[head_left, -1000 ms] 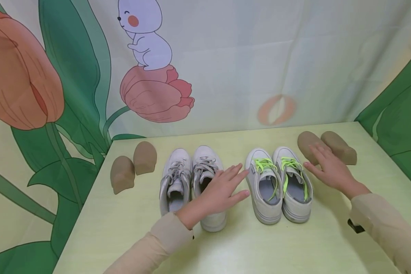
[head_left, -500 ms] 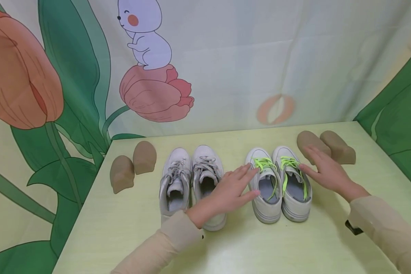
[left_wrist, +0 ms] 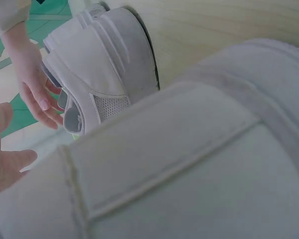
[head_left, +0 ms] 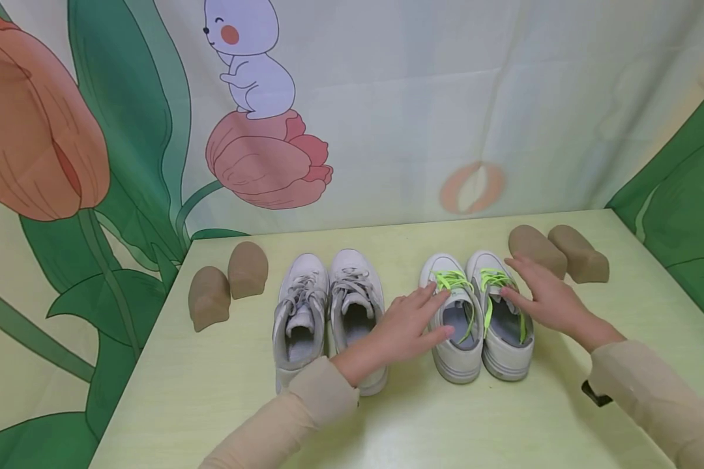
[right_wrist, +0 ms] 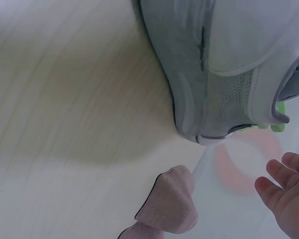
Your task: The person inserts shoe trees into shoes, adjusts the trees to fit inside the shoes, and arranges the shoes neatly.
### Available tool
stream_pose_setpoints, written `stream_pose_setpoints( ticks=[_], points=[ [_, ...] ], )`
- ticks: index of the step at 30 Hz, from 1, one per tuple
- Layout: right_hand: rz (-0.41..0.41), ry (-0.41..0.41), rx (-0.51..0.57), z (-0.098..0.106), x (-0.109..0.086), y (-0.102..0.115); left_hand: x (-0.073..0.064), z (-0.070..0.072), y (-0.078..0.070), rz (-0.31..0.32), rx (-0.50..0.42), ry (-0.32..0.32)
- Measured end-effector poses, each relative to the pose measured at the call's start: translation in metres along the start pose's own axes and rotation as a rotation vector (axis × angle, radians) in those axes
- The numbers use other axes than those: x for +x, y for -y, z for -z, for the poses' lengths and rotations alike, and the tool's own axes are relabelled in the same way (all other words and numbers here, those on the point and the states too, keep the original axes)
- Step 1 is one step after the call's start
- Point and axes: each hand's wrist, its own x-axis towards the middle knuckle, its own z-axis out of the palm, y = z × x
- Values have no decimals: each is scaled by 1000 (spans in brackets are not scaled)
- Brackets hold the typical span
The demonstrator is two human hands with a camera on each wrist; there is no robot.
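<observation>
A pair of white sneakers with neon green laces stands side by side: the left sneaker (head_left: 459, 365) and the right sneaker (head_left: 509, 358). My left hand (head_left: 401, 331) reaches over from the left, its straight fingertips overlapping the left sneaker's side in the head view. From the right, my right hand (head_left: 550, 301) hovers with spread fingers, thumb over the right sneaker's opening. Neither hand holds anything. In the right wrist view, the fingers (right_wrist: 284, 181) are extended beside the sneaker (right_wrist: 229, 50). A grey-laced white sneaker (left_wrist: 179, 164) fills much of the left wrist view.
Another white pair with grey laces (head_left: 299, 312) stands left, partly under my left forearm. Two brown shoe-shaped inserts (head_left: 208, 296) lie at the table's left; two more (head_left: 581, 255) lie at the back right. A printed curtain (head_left: 387, 117) hangs behind the table (head_left: 422, 430).
My left hand has moved right, from over the grey-laced sneaker to the green-laced pair. The right hand has shifted left, away from the brown inserts and over the right sneaker.
</observation>
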Motion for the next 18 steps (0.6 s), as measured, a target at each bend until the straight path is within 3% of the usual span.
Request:
stream_pose_setpoints(
  ticks=[9, 18],
  points=[
    [9, 9, 11, -3, -3, 12, 11, -4, -1, 24, 22, 21],
    [15, 9, 10, -11, -2, 18, 23, -9, -4, 167, -14, 72]
  ],
)
